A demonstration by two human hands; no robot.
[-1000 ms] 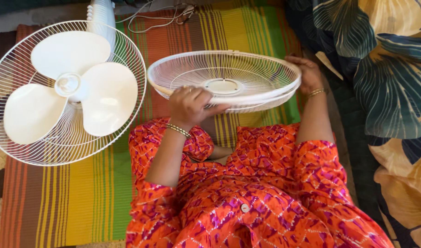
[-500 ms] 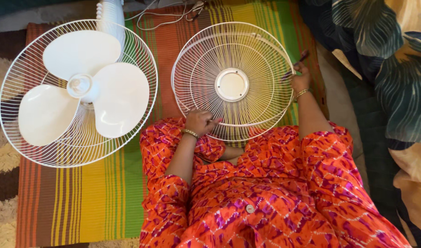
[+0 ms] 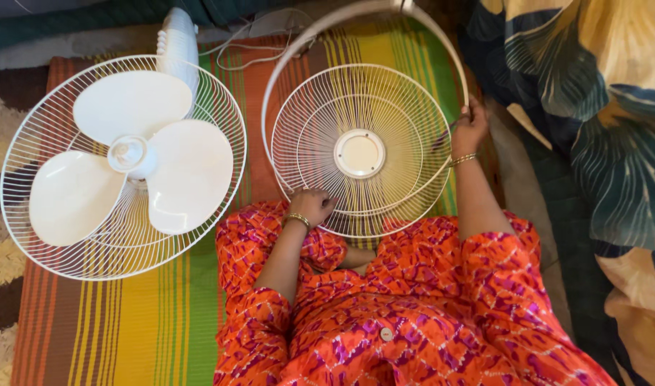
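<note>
One white wire fan guard (image 3: 361, 154) at upper centre, flat on one striped mat (image 3: 138, 314). One plastic rim ring (image 3: 288, 53) lifted off it, clamped in right hand (image 3: 469, 129); left hand (image 3: 311, 206) curled on guard's lower edge. One three-bladed fan (image 3: 123, 164) at left.

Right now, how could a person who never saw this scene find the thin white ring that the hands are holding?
Start at the striped, many-coloured mat, where a white fan with three blades lies on the left. To its right lies a loose round white wire grille. The thin white plastic ring arcs over that grille, held by the left hand and the right hand; unlike its neighbours, it has no wire spokes.
</note>
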